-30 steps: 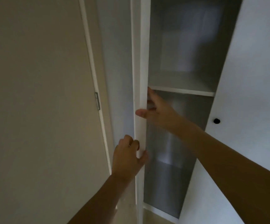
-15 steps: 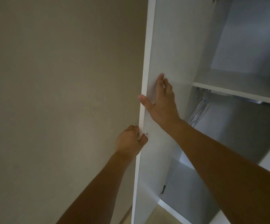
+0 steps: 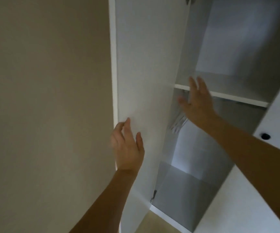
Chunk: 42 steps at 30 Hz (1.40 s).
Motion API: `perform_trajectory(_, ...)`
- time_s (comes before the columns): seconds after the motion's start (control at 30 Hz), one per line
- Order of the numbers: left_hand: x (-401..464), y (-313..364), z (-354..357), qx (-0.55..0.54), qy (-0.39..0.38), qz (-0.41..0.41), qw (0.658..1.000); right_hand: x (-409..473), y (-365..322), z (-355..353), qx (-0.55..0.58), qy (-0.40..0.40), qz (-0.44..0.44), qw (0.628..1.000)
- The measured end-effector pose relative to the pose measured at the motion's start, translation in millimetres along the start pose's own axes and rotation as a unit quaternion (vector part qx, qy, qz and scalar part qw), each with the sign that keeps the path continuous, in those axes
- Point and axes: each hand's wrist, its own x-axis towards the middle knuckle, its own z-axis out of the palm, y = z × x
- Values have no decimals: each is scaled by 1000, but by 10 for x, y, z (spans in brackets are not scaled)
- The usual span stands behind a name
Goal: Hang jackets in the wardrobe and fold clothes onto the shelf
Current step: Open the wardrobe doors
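Wardrobe door [image 3: 146, 73], a tall white panel, stands swung open just beyond my left hand [image 3: 127, 147], whose fingers are spread and relaxed, gripping nothing. Farther in, my right hand [image 3: 197, 101] is also spread before the white shelf [image 3: 236, 98] inside the white wardrobe [image 3: 219, 182].

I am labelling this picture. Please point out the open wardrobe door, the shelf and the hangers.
open wardrobe door [image 3: 146, 64], head view, on its inner face.
shelf [image 3: 236, 97], head view, on its white front edge.
hangers [image 3: 177, 124], head view, on the pale bundle under the shelf.
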Motion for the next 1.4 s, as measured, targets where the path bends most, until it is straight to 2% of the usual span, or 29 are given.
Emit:
perform_trajectory(0.07, 57, 452, 219, -48, -45, 25, 998, 30, 519, -301, -76, 27, 34, 996)
perform_trajectory(0.2, 180, 1320, 729, -108, -177, -9, 978, 84, 1363, -873, -189, 47, 71, 978)
perform_trajectory(0.27, 172, 1672, 1030, -111, -230, 34, 966, 149, 1696, -1093, -236, 39, 65, 969)
perform_trajectory(0.37, 104, 2165, 1461, -121, -279, 95, 948, 242, 2158, -1285, -327, 29, 4, 945)
perform_trajectory(0.47, -16, 2582, 1866, -147, -344, 69, 925, 376, 2504, -1331, -397, 5, -63, 916)
perform_trajectory(0.57, -110, 2888, 2243, -172, -405, 78, 895, 519, 2771, -1294, -450, -18, -96, 887)
perform_trajectory(0.67, -119, 3109, 2663, -219, -455, 47, 862, 580, 3020, -1204, -508, -9, -156, 847)
perform_trajectory(0.73, -136, 3219, 2863, -275, -491, 9, 826, 580, 3137, -1150, -514, 19, -193, 836)
perform_trajectory(0.8, -184, 3273, 2979, -343, -492, -24, 800, 604, 3192, -1115, -504, 48, -216, 835)
perform_trajectory(0.9, -266, 3235, 3059, -420, -460, -66, 780, 605, 3219, -1093, -500, 67, -225, 834)
perform_trajectory(1.03, -189, 3190, 3085, -432, -484, -77, 757, 586, 3178, -1115, -502, 85, -230, 829)
perform_trajectory(1.23, -256, 3141, 2847, -412, -465, -35, 783, 372, 3007, -1211, -496, 79, -239, 831)
perform_trajectory(1.4, -507, 3119, 2287, -375, -443, -31, 814, -27, 2706, -1423, -482, 77, -247, 837)
